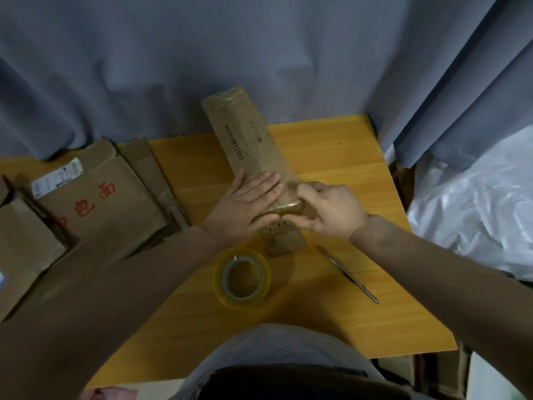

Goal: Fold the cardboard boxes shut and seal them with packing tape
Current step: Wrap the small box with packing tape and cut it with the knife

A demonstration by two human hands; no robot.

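Note:
A long narrow cardboard box [245, 137] lies across the wooden table [331, 157], its far end past the table's back edge. Clear tape shines on its top and on its near end. My left hand [245, 203] lies flat on the box's near part, fingers straight, pressing down. My right hand [328, 209] is at the box's right side, its fingers bent against the taped near end. A roll of clear packing tape [242, 278] lies flat on the table just in front of the box.
A silver pen-like tool [349, 274] lies to the right of the roll. Flattened cardboard boxes [95, 197] with red lettering are stacked at the left. A grey curtain [202, 53] hangs behind. A white plastic bag [476, 212] sits at the right.

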